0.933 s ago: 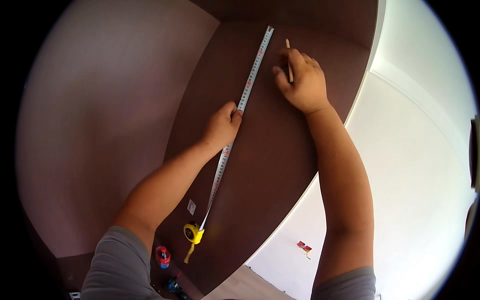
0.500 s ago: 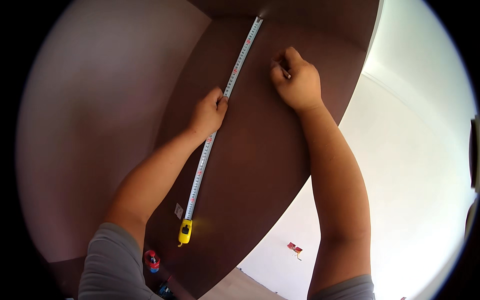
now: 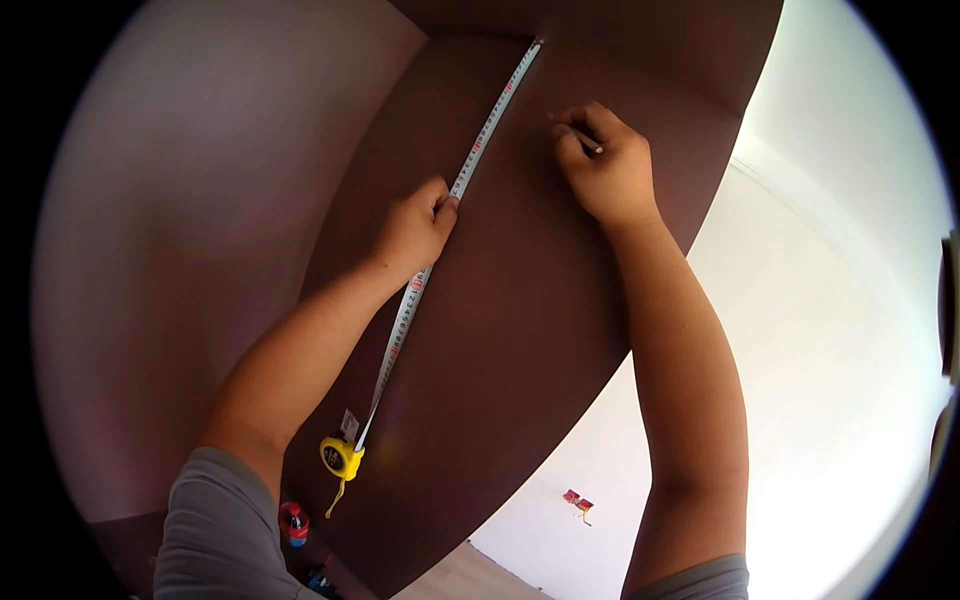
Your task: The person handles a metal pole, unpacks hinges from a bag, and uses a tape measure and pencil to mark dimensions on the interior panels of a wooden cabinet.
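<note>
A pale metal tape measure blade (image 3: 404, 315) runs slantwise along a dark brown panel (image 3: 520, 280), its far end at the panel's top seam. My left hand (image 3: 418, 228) is closed round the middle of the blade, pinching it between thumb and fingers. Below it hangs the yellow tape measure case (image 3: 342, 456), turned sideways, with a short yellow strap dangling. To the right, my right hand (image 3: 612, 170) is closed on a thin pencil (image 3: 598, 150); its pale end shows above the thumb and its tip is near the panel. That hand is apart from the blade.
A lighter brown panel (image 3: 220, 230) stands at the left. A bottle with a red label (image 3: 294, 524) is low at the lower left. Bare wires hang from a red box (image 3: 577, 500) in the white wall (image 3: 800, 380) beyond the panel's right edge.
The tape measure case has swung left and turned sideways, and the lower blade has twisted. My right hand has shifted slightly right and down with the pencil. My left hand keeps its hold.
</note>
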### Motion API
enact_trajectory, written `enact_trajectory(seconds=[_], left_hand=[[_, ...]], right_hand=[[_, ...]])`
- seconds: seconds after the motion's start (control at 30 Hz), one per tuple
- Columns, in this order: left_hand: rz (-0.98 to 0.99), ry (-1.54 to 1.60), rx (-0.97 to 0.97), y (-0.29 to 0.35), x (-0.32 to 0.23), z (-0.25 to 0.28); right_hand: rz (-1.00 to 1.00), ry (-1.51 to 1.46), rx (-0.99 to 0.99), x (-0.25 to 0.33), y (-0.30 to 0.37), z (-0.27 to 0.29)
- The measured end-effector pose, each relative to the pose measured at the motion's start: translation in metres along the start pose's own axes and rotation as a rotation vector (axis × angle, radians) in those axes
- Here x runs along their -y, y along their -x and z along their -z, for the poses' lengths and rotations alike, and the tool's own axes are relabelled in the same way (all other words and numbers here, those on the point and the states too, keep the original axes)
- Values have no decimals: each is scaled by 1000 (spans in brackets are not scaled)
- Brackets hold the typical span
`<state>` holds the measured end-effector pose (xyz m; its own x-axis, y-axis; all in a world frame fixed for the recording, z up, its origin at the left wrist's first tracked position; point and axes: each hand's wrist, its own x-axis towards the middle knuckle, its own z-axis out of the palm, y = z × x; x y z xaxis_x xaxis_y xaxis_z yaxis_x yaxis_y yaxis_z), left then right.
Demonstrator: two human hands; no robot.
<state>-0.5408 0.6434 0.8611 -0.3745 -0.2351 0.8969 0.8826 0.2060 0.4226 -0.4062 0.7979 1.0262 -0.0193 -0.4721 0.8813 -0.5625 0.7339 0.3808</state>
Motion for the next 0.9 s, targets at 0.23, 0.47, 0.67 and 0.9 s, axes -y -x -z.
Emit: enact_trajectory(seconds=[0.23,0.47,0.67,0.9], left_hand=[[-37,34,34,2,1,1],[-36,109,116,-8,0,10],[-26,147,136,-10,8,8],[-37,114,113,-9,5,8]], right_hand=[[-275,-35,-8,-6,-55,0],[-246,153,42,-18,-106,-23],[-271,255,122,-19,-115,-35],[-301,179,125,-31,-117,-36]])
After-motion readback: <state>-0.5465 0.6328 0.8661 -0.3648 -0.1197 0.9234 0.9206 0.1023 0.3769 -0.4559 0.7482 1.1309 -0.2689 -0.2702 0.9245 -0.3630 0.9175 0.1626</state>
